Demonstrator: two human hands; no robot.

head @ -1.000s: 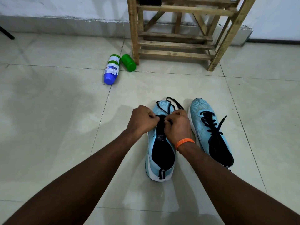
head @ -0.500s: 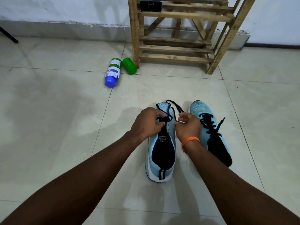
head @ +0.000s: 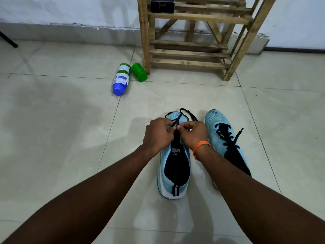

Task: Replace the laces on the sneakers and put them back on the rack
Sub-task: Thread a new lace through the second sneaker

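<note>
Two light-blue sneakers stand on the tiled floor, toes pointing away from me. Over the left sneaker my left hand and my right hand meet, and each pinches the black lace above the tongue. The lace's loose ends loop over the toe. An orange band sits on my right wrist. The right sneaker lies beside it with its black lace threaded and the ends loose. The wooden shoe rack stands against the wall beyond.
A blue-capped bottle and a green container lie on the floor by the rack's left leg. A dark box sits on an upper rack shelf. A black leg of something shows at far left.
My right hand came back from the side of the sneaker to its middle, meeting my left hand on the lace. The camera tilted slightly.
</note>
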